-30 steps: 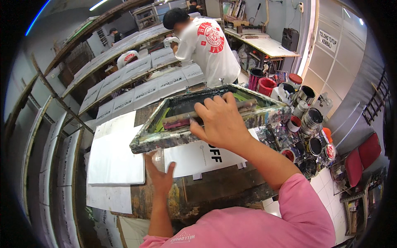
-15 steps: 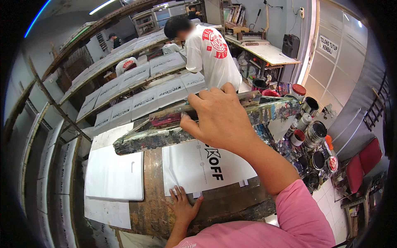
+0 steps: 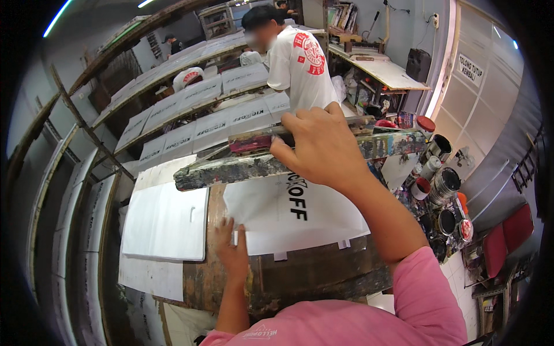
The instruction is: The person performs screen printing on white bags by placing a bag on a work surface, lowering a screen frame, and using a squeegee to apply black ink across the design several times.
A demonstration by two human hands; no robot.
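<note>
My right hand [image 3: 323, 147] is closed round a paint-stained wooden squeegee [image 3: 245, 142], thumb on its magenta end. Beneath it, the long bar of a paint-crusted wooden screen frame [image 3: 231, 172] is raised over the table; my hand hides where the two meet. Under the frame lies a white plastic bag [image 3: 262, 225] printed with large black letters, its far part covered. My left hand [image 3: 232, 245] is at the bag's left edge, fingers stretched and apart. Left of that hand lies a stack of white bags [image 3: 164, 225] with a handle slot in the top one.
The worn wooden table [image 3: 213, 271] carries pale tabs by the bag's near edge. Paint cans [image 3: 444, 184] crowd the right side. Racks of printed bags [image 3: 213, 128] stand ahead, more shelves [image 3: 86, 230] at left. A person in a white shirt [image 3: 303, 66] stands beyond the frame.
My left hand has shifted left, from the bag's near corner to its left edge, and the bag now bulges there. My right hand keeps its grip. The whole view has shifted slightly.
</note>
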